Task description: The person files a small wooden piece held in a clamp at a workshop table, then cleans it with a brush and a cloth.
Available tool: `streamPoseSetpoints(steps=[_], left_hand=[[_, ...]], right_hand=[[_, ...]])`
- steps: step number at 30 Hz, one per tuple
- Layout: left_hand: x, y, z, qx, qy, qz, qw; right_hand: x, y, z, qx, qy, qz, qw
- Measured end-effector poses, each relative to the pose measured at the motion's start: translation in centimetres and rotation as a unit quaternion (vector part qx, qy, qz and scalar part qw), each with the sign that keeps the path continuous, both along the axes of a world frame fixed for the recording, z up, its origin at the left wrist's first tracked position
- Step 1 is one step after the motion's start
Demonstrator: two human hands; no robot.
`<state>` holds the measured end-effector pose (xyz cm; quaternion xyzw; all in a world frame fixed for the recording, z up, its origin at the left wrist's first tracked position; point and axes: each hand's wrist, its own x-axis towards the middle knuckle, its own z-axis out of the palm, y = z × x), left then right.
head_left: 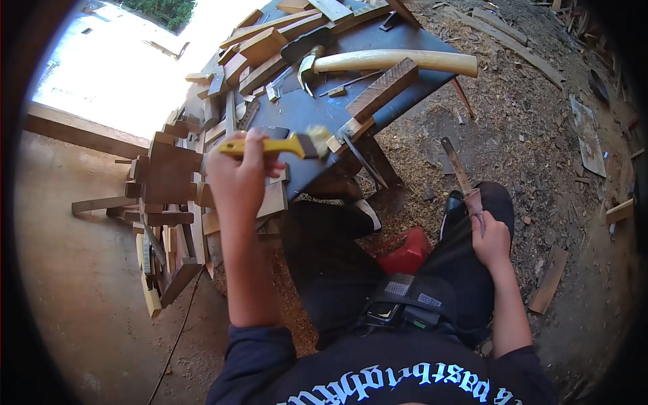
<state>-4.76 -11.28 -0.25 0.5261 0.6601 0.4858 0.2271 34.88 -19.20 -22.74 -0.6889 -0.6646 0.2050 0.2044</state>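
Yellow-handled brush (pixel 280 144) within left hand (pixel 236 177) fingers, above workbench (pixel 304 111).

My left hand (pixel 237 177) grips a yellow-handled brush (pixel 277 145), bristles pointing right, held up over the edge of the dark workbench (pixel 317 108). My right hand (pixel 491 237) rests on my knee, closed around a chisel (pixel 460 172), blade pointing up and away over the sawdust floor (pixel 526 128). On the bench: an adze with a pale curved handle (pixel 391 62), a wood block (pixel 382 88) just below it, loose offcuts (pixel 260 47) piled at the far-left end. Red container (pixel 407 253) sits on the ground between my legs. More wood pieces (pixel 169 182) stacked left of the bench.
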Motion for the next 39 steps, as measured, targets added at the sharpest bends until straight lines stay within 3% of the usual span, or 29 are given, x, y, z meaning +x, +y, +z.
streamPoseSetpoints(steps=[4,9,13,16,18,22,23,24,26,27,29,35,38,39], left_hand=[[-1.2,-4.0,1.8,-0.137,-0.01,-0.065,0.988],[1.1,-3.9,0.1,0.137,0.017,0.06,0.989],[0.2,-4.1,0.4,-0.001,0.008,0.013,1.0],[-0.6,-5.2,2.6,-0.027,0.078,0.007,0.997],[-0.3,-4.0,2.3,0.091,0.216,0.064,0.97],[-1.9,2.7,0.5,0.226,0.444,-0.071,0.864],[-2.1,3.7,0.0,0.254,0.499,-0.113,0.821],[-0.6,3.2,0.1,0.072,0.466,-0.103,0.876],[-0.9,3.9,-1.7,0.068,0.538,-0.181,0.82],[-0.8,3.7,-2.3,0.013,0.513,-0.208,0.833],[0.0,2.2,-2.0,0.016,0.523,-0.211,0.826],[0.8,0.7,-0.4,0.049,0.468,-0.267,0.841],[0.8,2.9,-1.1,-0.006,0.423,-0.309,0.852],[0.5,3.9,-2.4,0.08,0.406,-0.315,0.854]], right_hand=[[0.0,0.2,0.1,0.0,0.002,0.004,1.0],[-0.4,0.5,0.1,-0.009,0.003,0.014,1.0],[-0.1,0.3,-0.5,0.023,0.03,0.017,0.999],[0.7,-0.6,-0.3,0.074,0.118,0.02,0.99],[0.8,-1.8,1.1,0.112,0.177,0.026,0.977],[-2.8,-2.5,4.4,0.231,0.146,0.158,0.949],[-4.4,-2.2,7.6,0.198,0.129,0.177,0.955],[-5.8,-1.6,9.4,0.201,0.124,0.179,0.955],[-7.9,-0.7,11.9,0.197,0.096,0.174,0.96],[-8.2,-0.3,13.2,0.181,0.058,0.189,0.963],[-8.6,0.2,15.2,0.167,0.001,0.229,0.959],[-9.7,-0.4,16.9,0.078,-0.064,0.21,0.972],[-10.6,-0.5,19.1,0.037,-0.075,0.215,0.973],[-10.9,-0.5,19.5,0.028,-0.078,0.214,0.973]])
